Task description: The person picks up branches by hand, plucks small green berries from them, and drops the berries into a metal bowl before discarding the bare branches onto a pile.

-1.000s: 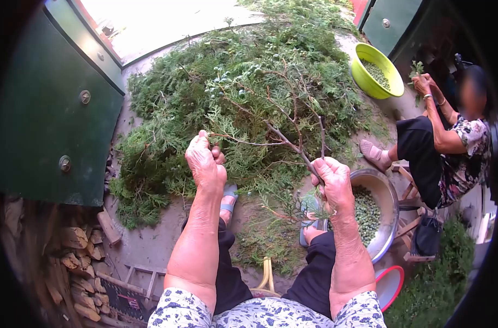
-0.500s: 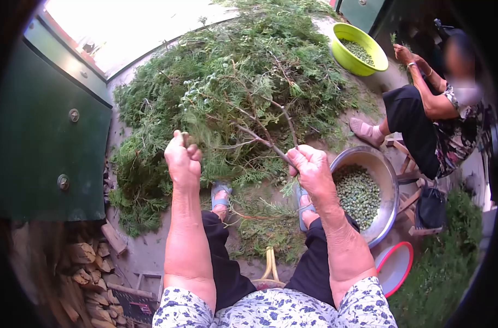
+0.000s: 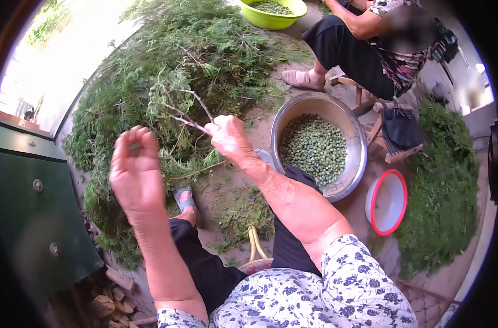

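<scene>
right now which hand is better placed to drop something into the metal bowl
Probably the left hand: it pinches a small green bit and is otherwise free. The right hand is nearer the metal bowl but is closed around the branch.

Steel bowl (image 3: 351, 177) w/ green berries (image 3: 313, 147), red-rimmed basin (image 3: 388, 201), lime bowl (image 3: 271, 19), green door (image 3: 24, 218), firewood (image 3: 104, 303), seated person (image 3: 363, 54) opp.

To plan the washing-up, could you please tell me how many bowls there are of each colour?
Steel bowl, holding green berries: 1
Lime-green bowl: 1
White bowl with red rim: 1
Total: 3
</scene>
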A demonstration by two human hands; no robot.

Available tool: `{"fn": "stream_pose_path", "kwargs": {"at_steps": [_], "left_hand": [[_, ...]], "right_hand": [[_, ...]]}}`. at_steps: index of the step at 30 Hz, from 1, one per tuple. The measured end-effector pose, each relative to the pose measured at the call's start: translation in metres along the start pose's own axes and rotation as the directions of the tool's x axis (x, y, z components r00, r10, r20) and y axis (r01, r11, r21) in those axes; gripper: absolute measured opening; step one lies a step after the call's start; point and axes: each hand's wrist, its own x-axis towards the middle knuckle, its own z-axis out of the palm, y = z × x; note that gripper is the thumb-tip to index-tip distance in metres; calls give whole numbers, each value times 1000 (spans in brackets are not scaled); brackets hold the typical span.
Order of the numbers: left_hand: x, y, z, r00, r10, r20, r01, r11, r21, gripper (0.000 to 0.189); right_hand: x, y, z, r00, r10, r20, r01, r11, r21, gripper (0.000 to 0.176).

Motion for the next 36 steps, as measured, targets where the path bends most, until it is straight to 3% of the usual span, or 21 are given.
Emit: {"fn": "stream_pose_path", "kwargs": {"at_steps": [1,2,3,4,5,6,7,8,9,10,11,12,13,15,17,21,23,25,27,31,36], "left_hand": [[-8,-23,26,998,-22,64,19,999,46,14],[-22,-45,58,986,14,165,-97,857,506,16],[-32,-63,81,966,11,260,-230,503,833,17],[-24,-76,72,928,-155,340,-188,593,783,27],[-30,-85,87,900,-200,388,-317,313,895,34],[-38,-94,95,889,-251,383,-306,297,905,36],[-43,-102,93,872,-187,452,-400,258,879,33],[-41,-99,87,896,-142,420,-346,371,862,31],[-36,-94,84,916,-101,388,-296,482,825,30],[-30,-87,82,987,-58,153,-62,734,677,27],[-15,-78,69,987,117,106,-158,710,686,25],[-1,-69,61,968,247,-37,-179,791,585,23],[16,-57,41,945,318,-71,-238,823,516,23],[41,-32,10,938,194,-287,-117,958,262,25],[57,-21,-10,934,95,-344,-49,989,141,32],[69,-14,-18,953,15,-303,17,995,103,33],[72,-16,-23,926,-65,-371,97,993,70,39],[76,-15,-33,913,-196,-357,159,978,-132,49],[75,-11,-39,898,-232,-375,197,972,-129,43],[77,-7,-53,924,-233,-303,204,971,-126,29],[64,-7,-43,951,-80,-298,52,994,-101,14]], "right_hand": [[-2,-1,3,995,103,-12,-103,994,44,19],[-2,-3,13,980,196,-14,-194,976,100,19],[-10,20,50,917,396,-40,-314,781,540,19],[-15,32,62,928,371,-26,-294,775,560,19],[-24,49,60,980,201,-8,-182,901,395,15],[-34,65,53,999,28,35,-35,976,215,20],[-40,68,51,986,-136,100,134,991,31,31],[-33,3,23,979,165,-119,-58,790,610,23],[-16,-12,6,983,139,-117,-38,786,617,23],[-2,-17,-10,977,211,23,-197,858,474,20],[9,-18,-19,943,299,146,-330,897,294,20],[14,-22,-23,936,330,125,-353,888,296,19],[14,-25,-24,925,365,104,-379,876,298,19],[15,-29,-27,934,342,101,-356,885,299,17],[15,-36,-30,934,350,69,-356,911,209,21],[11,-44,-25,952,304,19,-301,929,214,11],[10,-46,-23,951,303,54,-307,923,231,11],[9,-48,-22,922,362,138,-387,886,258,12],[8,-48,-21,902,387,192,-426,869,250,13],[6,-54,-16,871,394,293,-461,862,211,16],[4,-53,-7,771,462,437,-589,778,217,21]]}}
